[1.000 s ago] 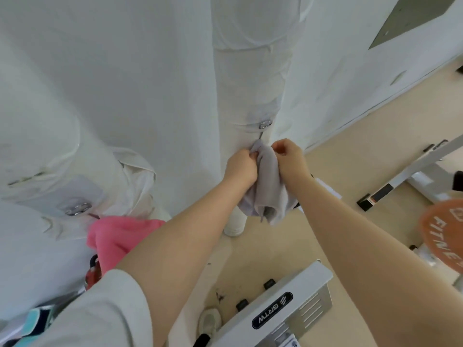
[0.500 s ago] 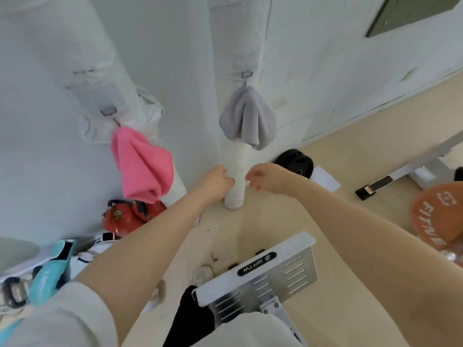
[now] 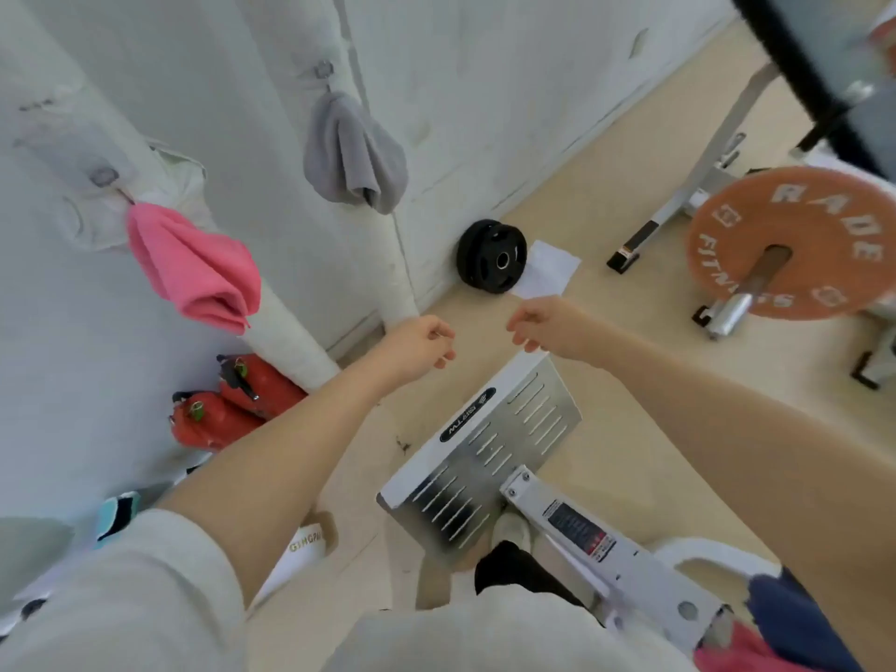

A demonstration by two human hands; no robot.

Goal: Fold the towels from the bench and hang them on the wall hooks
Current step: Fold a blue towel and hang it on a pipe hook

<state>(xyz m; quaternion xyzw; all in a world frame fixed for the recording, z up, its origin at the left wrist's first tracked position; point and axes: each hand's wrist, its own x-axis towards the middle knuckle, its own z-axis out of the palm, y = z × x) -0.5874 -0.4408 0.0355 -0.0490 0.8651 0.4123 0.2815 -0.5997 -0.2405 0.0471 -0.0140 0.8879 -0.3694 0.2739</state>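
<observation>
Bottom right corner of view: dark blue towel and a bit of pink cloth bunched on the white bench frame, probably the next ones to fold. Perforated metal footplate sits ahead of that on the floor. Above it both arms reach forward; left hand and right hand are apart, a gap between them, fingers loosely curled, nothing in either. Judging by that, one hang step is done and the hands are free for the next towel.

Left, at the wall base: two red extinguishers lying down. Farther: pink towel hangs folded off a wall hook on the wrapped pipe, so it drapes clear of the floor. Gray towel hangs from a second hook, well apart from the pink. Black weight plate leans against the wall corner; orange plate on a bar at right.
</observation>
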